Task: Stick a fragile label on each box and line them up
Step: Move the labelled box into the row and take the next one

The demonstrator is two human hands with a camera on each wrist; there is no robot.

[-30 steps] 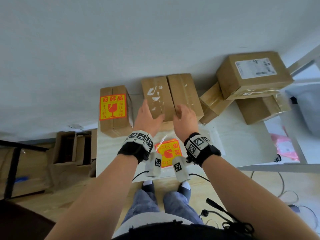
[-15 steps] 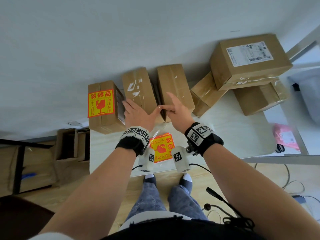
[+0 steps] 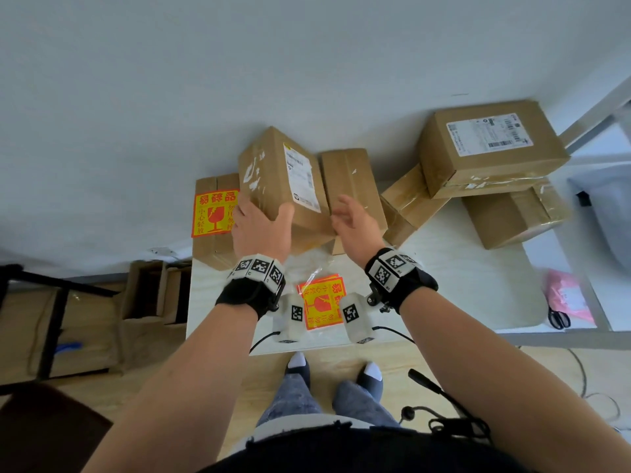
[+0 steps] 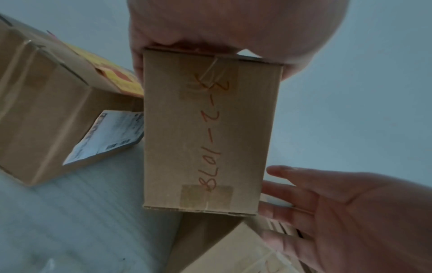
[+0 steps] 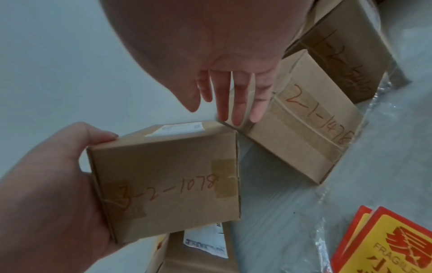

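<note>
My left hand [image 3: 261, 225] grips a plain cardboard box [image 3: 273, 175] by its near end, lifted off the white table [image 3: 461, 285] and tilted, a white shipping label on its side. In the left wrist view its end [image 4: 205, 129] reads 3-2-1078. My right hand [image 3: 355, 223] hovers open just right of it, its fingers [image 5: 233, 96] straight over a second plain box [image 3: 351, 179]. A box with a red-and-yellow fragile label [image 3: 214, 216] stands at the table's left. A stack of fragile labels [image 3: 321, 302] in clear plastic lies near the front edge.
Three more cardboard boxes are piled at the back right: a large one [image 3: 488, 145] on top of two others [image 3: 512, 216] [image 3: 406, 203]. Scissors [image 3: 558, 317] and a pink packet [image 3: 566, 298] lie at the right. Open cartons [image 3: 153, 291] stand on the floor, left.
The middle box lay flat between its neighbours with both hands on it. My left hand has since lifted and tipped it, and my right hand has come off it.
</note>
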